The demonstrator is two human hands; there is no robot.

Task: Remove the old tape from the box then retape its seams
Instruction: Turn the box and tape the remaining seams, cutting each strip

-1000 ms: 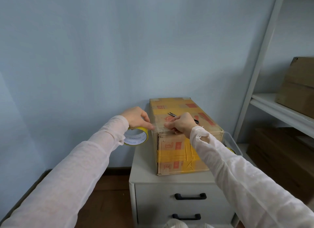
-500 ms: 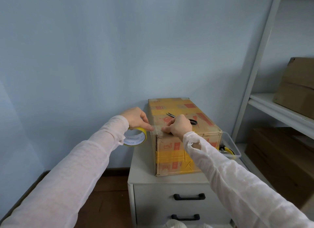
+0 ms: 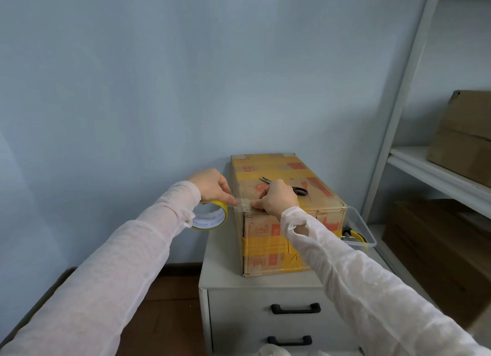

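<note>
Box (image 3: 268, 239): rectangular cardboard, yellow-taped.
Left hand (image 3: 212, 187): gripped round tape roll (image 3: 210, 217).
Right hand (image 3: 277, 199): pinched clear strip (image 3: 244, 205) at corner.

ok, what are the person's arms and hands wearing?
Long, thin, slightly sheer white sleeves on both arms: left sleeve, right sleeve, the right with a small opening near its cuff. Left hand and right hand are bare; no gloves, rings or watch show.

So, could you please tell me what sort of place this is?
Probably a storeroom or packing corner: white shelving holds plain cartons, and a taped box sits on a drawer cabinet.
</note>
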